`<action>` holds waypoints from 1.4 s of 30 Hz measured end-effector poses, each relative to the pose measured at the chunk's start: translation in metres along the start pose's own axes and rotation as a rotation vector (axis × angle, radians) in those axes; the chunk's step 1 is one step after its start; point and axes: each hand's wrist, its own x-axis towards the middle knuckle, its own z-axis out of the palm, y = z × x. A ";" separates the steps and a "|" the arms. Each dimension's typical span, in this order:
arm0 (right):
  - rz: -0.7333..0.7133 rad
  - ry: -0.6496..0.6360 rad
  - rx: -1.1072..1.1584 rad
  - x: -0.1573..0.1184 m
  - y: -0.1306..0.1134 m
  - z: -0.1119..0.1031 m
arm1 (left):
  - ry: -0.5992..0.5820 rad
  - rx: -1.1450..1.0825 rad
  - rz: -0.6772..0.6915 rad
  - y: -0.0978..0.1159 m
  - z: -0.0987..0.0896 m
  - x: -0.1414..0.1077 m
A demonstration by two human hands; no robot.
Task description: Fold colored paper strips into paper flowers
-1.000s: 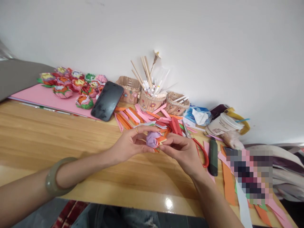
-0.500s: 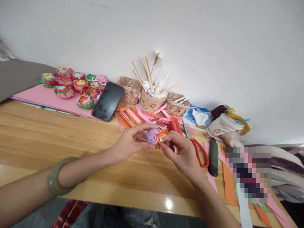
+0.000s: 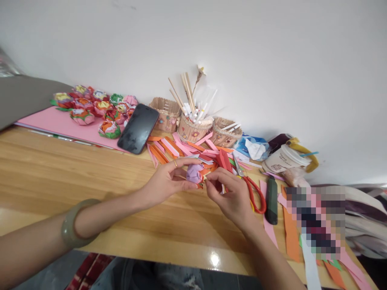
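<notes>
A small purple and orange folded paper flower (image 3: 194,173) is held between the thumb and fingers of my left hand (image 3: 169,177), above the wooden table. Just right of it, my right hand (image 3: 228,189) is pinched at the flower's right edge, thumb against forefinger; a small pale yellow bit shows at the fingertips, too small to make out fully. Folded paper strips (image 3: 165,149) in pink, orange and red lie behind both hands. Red-handled scissors (image 3: 255,193) rest to the right of my right hand, beside a dark green cutter (image 3: 271,201).
Several finished paper flowers (image 3: 81,117) sit on pink sheets (image 3: 60,121) at the left, near a phone (image 3: 138,129). Three decorated baskets (image 3: 193,131) stand by the wall. A paper cup (image 3: 282,159), a tissue pack and loose strips (image 3: 292,229) are at the right.
My right hand's fingertips have drawn slightly right, away from the flower's middle. The flower has turned a little in my left hand, which stays in nearly the same place.
</notes>
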 end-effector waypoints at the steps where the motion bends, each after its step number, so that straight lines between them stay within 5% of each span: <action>1: -0.002 0.000 -0.002 0.000 0.000 0.000 | -0.002 -0.001 0.000 0.000 0.000 0.000; 20: 0.078 -0.007 0.063 0.002 -0.004 -0.001 | -0.032 0.014 0.009 -0.005 -0.003 0.001; 29: 0.037 0.106 -0.066 -0.001 -0.002 0.008 | 0.006 0.071 -0.003 0.001 0.000 0.000; 42: 0.233 0.041 0.143 0.000 -0.002 0.003 | 0.049 0.180 -0.004 0.001 -0.002 0.001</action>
